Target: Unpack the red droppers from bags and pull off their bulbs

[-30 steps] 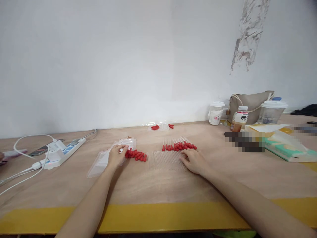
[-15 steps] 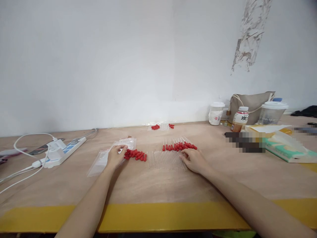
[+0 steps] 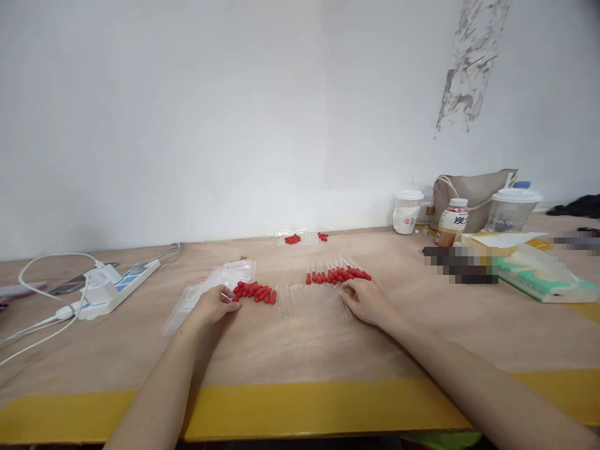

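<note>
My left hand (image 3: 212,307) is at the left end of a pile of red rubber dropper bulbs (image 3: 255,290). Thumb and fingertips close around one red rubber bulb (image 3: 235,299) there. My right hand (image 3: 365,301) rests at the right end of a row of clear thin glass tubes (image 3: 312,302), its thumb and fingers pinched at a tube's upper end, partly hidden by the hand. Just beyond that row lie several droppers (image 3: 335,275), red bulbs toward me and glass stems pointing away.
Clear plastic bags (image 3: 180,309) lie beside my left hand. A white power strip (image 3: 119,290) with cables is on the left. Near the wall is a bag with red-bulbed droppers (image 3: 293,239). Cups, a drink bottle (image 3: 452,222) and a tissue pack (image 3: 544,278) stand right.
My left hand has shifted down and slightly left, from above the pile's end to its near side, around a bulb. My right hand has stayed almost in place.
</note>
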`<state>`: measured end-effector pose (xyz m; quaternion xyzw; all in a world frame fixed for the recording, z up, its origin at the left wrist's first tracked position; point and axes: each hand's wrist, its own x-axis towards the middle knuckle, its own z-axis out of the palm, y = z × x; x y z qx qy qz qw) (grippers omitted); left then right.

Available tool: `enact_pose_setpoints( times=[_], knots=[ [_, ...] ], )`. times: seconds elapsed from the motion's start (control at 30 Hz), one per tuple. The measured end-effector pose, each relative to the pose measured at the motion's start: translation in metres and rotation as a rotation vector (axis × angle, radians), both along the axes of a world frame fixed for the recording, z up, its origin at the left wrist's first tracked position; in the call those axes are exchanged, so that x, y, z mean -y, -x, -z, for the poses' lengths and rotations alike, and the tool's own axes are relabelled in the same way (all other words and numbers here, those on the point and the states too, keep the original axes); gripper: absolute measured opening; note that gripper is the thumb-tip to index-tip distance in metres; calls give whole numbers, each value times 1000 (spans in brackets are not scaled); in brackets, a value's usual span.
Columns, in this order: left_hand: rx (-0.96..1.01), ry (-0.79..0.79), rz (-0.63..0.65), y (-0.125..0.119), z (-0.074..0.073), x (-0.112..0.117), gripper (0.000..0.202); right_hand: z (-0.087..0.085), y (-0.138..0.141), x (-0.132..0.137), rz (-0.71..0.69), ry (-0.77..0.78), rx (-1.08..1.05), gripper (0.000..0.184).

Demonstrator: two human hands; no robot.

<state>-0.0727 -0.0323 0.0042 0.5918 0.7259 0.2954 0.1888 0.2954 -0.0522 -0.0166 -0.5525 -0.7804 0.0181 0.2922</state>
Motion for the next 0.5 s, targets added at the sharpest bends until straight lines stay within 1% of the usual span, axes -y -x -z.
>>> enact_pose_setpoints(
  times=[0.13,0.2,0.27,0.37,0.43,0.5],
  knots=[
    [308,-7,-47,-12,-4,3,32,0,0,0,5,12,13,23],
    [369,-5,-68,-17,-8,5,26,0,0,0,9,7,20,24],
    [336,3,-102,-18,-11,6,21,0,0,0,11,-1,22,24],
    [240,4,-147,-12,-13,6,17,0,0,0,14,4,24,23],
    [155,-26,-169,-7,-14,6,17,0,0,0,16,16,22,23],
    [71,-88,-187,-6,-16,4,18,-1,0,1,14,23,17,23]
  ],
)
